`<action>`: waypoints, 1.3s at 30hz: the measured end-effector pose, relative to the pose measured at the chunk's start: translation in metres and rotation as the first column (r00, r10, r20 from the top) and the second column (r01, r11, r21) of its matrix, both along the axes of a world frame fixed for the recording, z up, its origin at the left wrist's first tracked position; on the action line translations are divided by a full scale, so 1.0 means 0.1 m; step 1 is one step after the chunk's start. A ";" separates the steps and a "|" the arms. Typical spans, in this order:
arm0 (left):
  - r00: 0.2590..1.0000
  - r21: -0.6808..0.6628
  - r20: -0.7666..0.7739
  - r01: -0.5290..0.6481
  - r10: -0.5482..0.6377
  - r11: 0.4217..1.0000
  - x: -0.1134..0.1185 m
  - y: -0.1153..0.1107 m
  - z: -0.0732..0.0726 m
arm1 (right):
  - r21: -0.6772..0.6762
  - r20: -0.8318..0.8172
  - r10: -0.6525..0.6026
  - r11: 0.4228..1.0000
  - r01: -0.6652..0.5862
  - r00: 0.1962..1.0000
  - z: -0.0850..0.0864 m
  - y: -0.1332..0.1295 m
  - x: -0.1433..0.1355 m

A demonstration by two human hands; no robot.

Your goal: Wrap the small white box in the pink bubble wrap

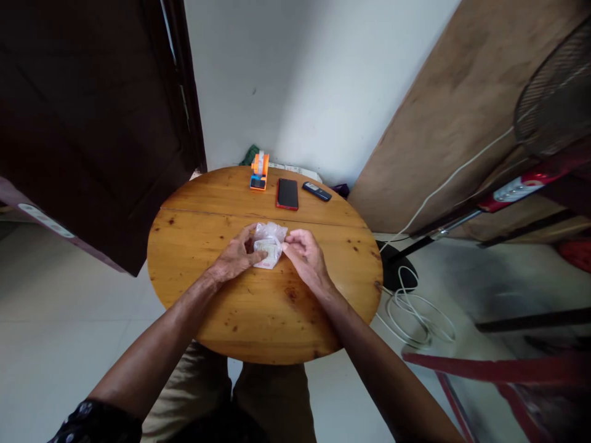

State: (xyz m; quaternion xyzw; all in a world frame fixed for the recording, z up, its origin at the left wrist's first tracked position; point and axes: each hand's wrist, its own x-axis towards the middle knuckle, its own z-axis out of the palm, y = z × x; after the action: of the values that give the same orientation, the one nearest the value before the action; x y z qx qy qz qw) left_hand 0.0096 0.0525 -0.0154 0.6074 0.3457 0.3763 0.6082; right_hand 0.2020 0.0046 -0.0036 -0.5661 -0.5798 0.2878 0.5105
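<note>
Evidently busy with a small, crinkled, clear plastic packet (271,231), held between both hands at the middle of a rounded, varnished, yellow-brown wooden table (277,332). Hard to tell from above whether resting on the table or lifted slightly off it. Pale and printed in the packet's lower half, with a touch of red, too small to read.

Closed on the packet's left side with the left hand (236,253), thumb laid across the front, fingers bent along the edge. At the right edge with the right hand (307,255), thumb and forefinger brought near each other against the plastic, other fingers loosely curled; cannot tell whether truly pinching a fold or merely touching.

Judging by this pose, probably at the stage of working the packet by its edge: steadying on the left, doing fine fingertip work on the right. For the next move, likely in need of a calm left hold without crushing, plus a small, exact pinch at the right edge, given such thin and perhaps slippery plastic.

Set out farther back, well apart from both hands, with an orange-and-blue plastic tape dispenser (259,174), a flat black-screened phone with a red edge (287,194) and a slim dark handset (317,191), side by side toward the far rim.
</note>
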 end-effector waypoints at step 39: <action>0.993 -0.065 0.113 0.049 -0.041 0.997 0.02 -0.03 0.03 | -0.188 -0.014 0.180 0.966 -0.180 0.984 0.01 0.07 -0.01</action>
State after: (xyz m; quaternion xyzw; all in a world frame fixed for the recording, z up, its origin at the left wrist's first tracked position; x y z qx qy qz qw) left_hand 0.0111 0.0499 -0.0128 0.5722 0.3098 0.3839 0.6551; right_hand 0.2006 0.0117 -0.0024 -0.5574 -0.5996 0.3857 0.4254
